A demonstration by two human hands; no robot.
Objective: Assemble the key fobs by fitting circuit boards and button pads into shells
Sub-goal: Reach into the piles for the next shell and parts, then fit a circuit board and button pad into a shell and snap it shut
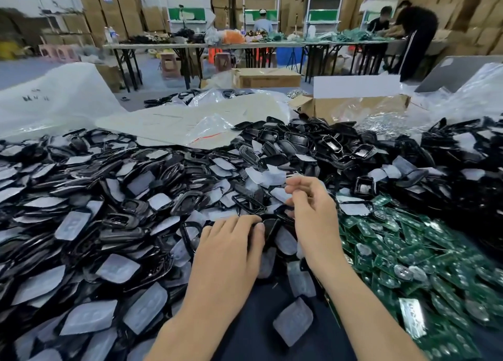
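A heap of black shells (114, 205) takes up most of the near surface (253, 325), with grey button pads (117, 268) lying all through it. Far behind the heap, brown cartons (109, 9) are stacked high against the wall. In front of them stands a long surface (245, 44) crowded with goods, where three people (416, 26) are working. Just behind the heap lie crumpled clear plastic bags (54, 99) and a pale sheet (177, 121). An open cardboard box (353, 106) sits at the heap's far right edge. To the right of the heap, touching it, spreads a smaller pile of green circuit boards (424, 254), some carrying round silvery discs.

At the heap's near edge two bare hands work close together. The left hand (231, 243) lies palm down, its grip curled round one black shell (270, 228), thumb pressed to the shell's near side and fingers over its top. That shell sits at the front of the heap, between the two hands. The right hand (310, 211) hovers just beside it and a little farther in over the heap, fingers bent and thumb drawn toward them. The fingertips are blurred, so I cannot tell whether that grip pinches anything. Nearer than the hands, one grey pad (293, 323) lies alone on the dark surface, apart from the heap.
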